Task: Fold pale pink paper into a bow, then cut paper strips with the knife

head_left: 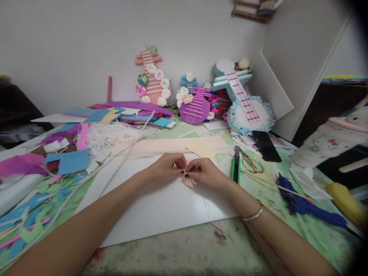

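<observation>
Broadly, a green, stained tabletop [161, 260] carries a white board [155, 218], lying flat beneath the person's hands. Toward the wall stand a blue-and-white model string instrument [245, 109], a pink one [156, 94] trimmed with paper flowers, and a smaller purple one [194, 111] between them. A long peach paper strip [161, 145] lies along the board's far edge, and left of it sits a tangled heap of white string [100, 138]. On the right rests a blue glue gun [304, 205]. Over the board the left hand [165, 166] and right hand [207, 174] meet, fingertips nearly touching. Beyond the right hand lie a black smartphone [267, 146], a green utility knife [235, 168] and gold-handled scissors [253, 164]. Smallest, a petal-like peach paper piece [189, 182] is pinched between the fingertips of both hands; whether it touches the board I cannot tell.
</observation>
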`<state>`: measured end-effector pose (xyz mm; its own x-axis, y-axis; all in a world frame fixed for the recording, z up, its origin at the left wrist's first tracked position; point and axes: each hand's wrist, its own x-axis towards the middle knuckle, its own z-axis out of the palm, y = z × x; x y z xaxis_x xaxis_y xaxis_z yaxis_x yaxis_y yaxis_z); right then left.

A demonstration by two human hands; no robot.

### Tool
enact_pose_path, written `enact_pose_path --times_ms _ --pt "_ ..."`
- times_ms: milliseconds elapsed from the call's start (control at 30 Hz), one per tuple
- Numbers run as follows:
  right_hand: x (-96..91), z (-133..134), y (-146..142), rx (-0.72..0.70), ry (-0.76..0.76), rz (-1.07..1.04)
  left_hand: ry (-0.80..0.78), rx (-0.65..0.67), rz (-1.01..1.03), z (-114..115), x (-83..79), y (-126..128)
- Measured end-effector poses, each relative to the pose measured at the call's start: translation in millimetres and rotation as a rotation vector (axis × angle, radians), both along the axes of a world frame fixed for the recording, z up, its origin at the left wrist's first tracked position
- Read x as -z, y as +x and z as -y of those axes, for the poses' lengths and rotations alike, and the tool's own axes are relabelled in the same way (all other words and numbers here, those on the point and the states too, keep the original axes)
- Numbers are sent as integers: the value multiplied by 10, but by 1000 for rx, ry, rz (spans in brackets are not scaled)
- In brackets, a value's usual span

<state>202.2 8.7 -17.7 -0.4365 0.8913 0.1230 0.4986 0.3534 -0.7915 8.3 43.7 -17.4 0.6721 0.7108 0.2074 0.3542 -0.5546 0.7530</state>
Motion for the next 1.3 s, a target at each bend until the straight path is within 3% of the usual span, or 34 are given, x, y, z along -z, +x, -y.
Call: enact_pose_path --times_ms 200,500,833,1300 --pt "22 -15 19 -13 -9 -39 -5 -9 7 9 -12 -12" --pt "-46 89 -83 32 250 234 31 13 21 -3 42 -3" --pt "59 -48 10 107 223 112 76 33 5 -19 55 11" --pt "85 -72 20 141 295 173 174 -1 -95 9 11 25"
